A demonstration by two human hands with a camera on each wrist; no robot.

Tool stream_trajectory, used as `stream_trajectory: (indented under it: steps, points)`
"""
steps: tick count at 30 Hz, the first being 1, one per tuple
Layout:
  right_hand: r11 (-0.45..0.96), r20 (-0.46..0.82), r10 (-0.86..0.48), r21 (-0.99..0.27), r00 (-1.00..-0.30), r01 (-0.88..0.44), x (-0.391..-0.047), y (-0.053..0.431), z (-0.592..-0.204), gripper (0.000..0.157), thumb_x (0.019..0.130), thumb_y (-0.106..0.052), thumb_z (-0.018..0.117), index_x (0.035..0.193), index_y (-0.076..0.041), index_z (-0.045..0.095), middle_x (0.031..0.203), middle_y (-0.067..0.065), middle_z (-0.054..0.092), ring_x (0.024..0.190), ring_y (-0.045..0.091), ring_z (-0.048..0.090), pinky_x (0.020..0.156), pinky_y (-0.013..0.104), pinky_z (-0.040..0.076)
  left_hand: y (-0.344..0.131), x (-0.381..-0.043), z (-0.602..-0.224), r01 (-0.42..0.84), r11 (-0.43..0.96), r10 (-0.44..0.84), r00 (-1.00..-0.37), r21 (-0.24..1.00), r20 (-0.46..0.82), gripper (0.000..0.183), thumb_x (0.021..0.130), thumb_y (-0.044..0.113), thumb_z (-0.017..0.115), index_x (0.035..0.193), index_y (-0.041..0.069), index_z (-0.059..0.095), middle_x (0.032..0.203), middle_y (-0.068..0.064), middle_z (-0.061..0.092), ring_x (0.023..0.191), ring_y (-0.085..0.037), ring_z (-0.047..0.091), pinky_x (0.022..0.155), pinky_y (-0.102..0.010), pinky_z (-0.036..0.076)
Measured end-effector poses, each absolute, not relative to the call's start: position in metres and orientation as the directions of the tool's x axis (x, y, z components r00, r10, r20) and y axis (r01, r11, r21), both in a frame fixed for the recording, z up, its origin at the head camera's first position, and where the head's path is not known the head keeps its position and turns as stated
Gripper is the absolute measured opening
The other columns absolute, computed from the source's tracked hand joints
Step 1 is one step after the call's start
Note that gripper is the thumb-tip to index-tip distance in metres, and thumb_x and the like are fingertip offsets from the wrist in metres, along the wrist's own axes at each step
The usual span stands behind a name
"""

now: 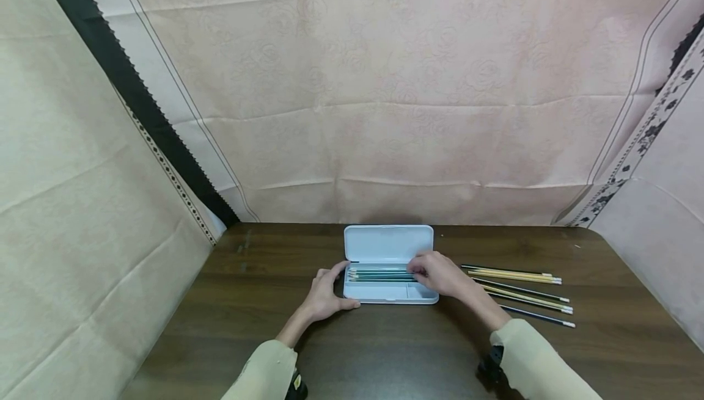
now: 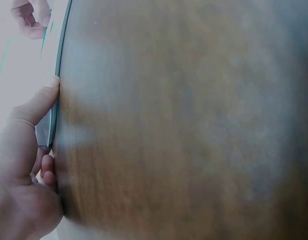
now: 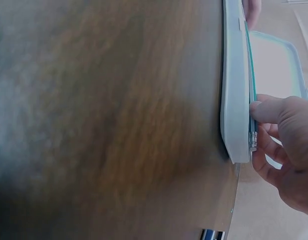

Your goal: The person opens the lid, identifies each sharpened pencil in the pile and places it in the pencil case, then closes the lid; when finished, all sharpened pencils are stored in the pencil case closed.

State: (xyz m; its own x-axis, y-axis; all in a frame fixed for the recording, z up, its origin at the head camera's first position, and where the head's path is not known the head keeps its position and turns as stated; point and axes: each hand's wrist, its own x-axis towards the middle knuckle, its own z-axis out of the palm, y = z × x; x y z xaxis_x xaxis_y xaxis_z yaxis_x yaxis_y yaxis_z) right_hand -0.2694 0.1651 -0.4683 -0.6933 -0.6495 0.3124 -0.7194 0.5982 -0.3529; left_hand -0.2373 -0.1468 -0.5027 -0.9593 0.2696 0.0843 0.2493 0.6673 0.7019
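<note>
A light-blue pencil case (image 1: 374, 292) lies open on the table, its lid (image 1: 388, 243) raised at the back. Several green pencils (image 1: 379, 275) lie lengthwise in its rear compartment, tips to the left. My left hand (image 1: 321, 297) holds the case's left end, thumb at the front edge and forefinger at the back corner; in the left wrist view the thumb (image 2: 41, 102) lies along the rim. Over the right part of the case, my right hand (image 1: 437, 273) pinches a green pencil (image 3: 252, 70) near its end, thumb on the near side. The other fingertips are partly hidden.
To the right of the case, several loose yellow pencils (image 1: 517, 275) and dark pencils (image 1: 539, 316) lie on the brown wooden table (image 1: 385, 351), white ends pointing right. Pale cloth (image 1: 396, 94) hangs behind the table and at both sides.
</note>
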Motion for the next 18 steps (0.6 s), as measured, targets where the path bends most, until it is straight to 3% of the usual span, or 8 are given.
stream_trajectory:
  steps: [18]
  points:
    - [0.601,0.309,-0.637,-0.375,-0.706,-0.706,-0.2704,0.1639,-0.4696,0.015,0.084,0.003,0.077,0.097,-0.005,0.076,0.091,0.002,0.066,0.080,0.013,0.062,0.073,0.034,0.054,-0.1470,-0.2379,-0.5031,0.240,0.666,0.263,-0.962,0.706,0.079,0.091,0.073,0.036,0.091,0.150,0.017,0.044,0.129,-0.014,0.050,0.118,-0.029,0.042,0.094,-0.051,0.040]
